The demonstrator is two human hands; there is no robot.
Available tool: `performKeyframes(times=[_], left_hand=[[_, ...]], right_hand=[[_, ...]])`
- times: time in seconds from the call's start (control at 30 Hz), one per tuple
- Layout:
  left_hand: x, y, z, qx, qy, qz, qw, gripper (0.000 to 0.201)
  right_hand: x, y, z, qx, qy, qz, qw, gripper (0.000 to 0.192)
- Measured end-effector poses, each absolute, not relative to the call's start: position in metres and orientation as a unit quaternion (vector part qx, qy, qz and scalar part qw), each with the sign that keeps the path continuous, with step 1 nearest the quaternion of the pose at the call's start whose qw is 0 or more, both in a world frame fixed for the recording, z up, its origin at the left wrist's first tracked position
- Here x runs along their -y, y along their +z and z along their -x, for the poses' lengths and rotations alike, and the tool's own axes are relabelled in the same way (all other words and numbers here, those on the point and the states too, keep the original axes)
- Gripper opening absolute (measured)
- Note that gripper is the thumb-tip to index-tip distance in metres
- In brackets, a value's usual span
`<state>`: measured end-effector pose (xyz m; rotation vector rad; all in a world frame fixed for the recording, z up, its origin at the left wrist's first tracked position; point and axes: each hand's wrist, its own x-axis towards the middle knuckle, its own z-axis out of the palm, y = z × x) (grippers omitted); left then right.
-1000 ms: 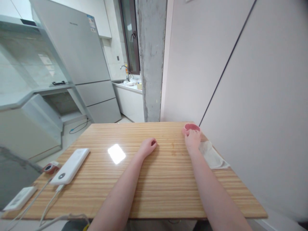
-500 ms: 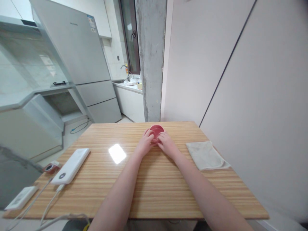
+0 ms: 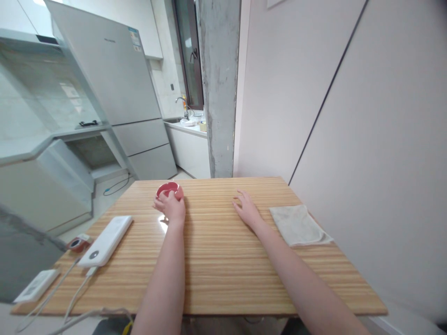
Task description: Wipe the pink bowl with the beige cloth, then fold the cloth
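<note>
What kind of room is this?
Most likely a home kitchen and dining corner. A tall fridge stands at the back, a sink tap sits by the window, and the left hand holds a small red bowl on a wooden table.

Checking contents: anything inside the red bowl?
The red bowl, held by the left hand, shows only an empty-looking far inner wall; the fingers hide the near side and bottom.

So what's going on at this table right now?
A person sits at a striped wooden table. Their left hand grips a small red round dish near the far left part of the tabletop. Their right hand rests flat and open on the wood, beside a folded beige cloth. A white power bank lies at the left edge.
</note>
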<state>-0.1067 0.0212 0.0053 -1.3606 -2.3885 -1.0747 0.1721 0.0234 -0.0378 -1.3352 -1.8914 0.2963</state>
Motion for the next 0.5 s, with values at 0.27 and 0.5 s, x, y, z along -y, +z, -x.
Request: performKeyframes(times=[0.27, 0.5], left_hand=[[-0.019, -0.002, 0.115, 0.844, -0.331, 0.406, 0.117, 0.031], [-0.017, -0.003, 0.113, 0.844, -0.340, 0.398, 0.115, 0.027]], right_hand=[[-0.023, -0.034, -0.178, 0.741, 0.106, 0.552, 0.367, 0.021], [-0.017, -0.007, -0.211, 0.660, -0.001, 0.696, 0.283, 0.021]])
